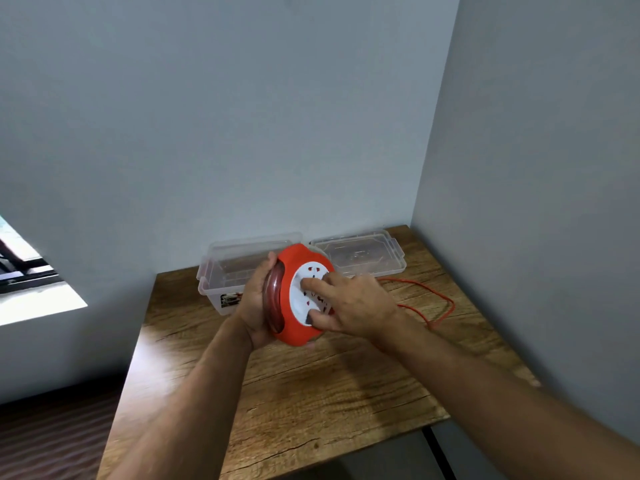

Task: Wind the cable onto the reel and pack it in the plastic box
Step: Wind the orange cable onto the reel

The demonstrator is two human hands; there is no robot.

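An orange cable reel (290, 306) with a white socket face is held tilted above the wooden table (329, 393). My left hand (256, 303) grips the reel's left rim from behind. My right hand (349, 306) rests on the white socket face, fingers pressed on it. Coils of red cable show inside the reel's rim. A loose length of orange cable (440, 299) lies in a loop on the table to the right. The clear plastic box (221, 271) stands open behind the reel against the wall.
The box's clear lid (360, 254) lies flat at the back right of the table. Grey walls close in the table at the back and right. The table's front and left edges drop to a dark floor.
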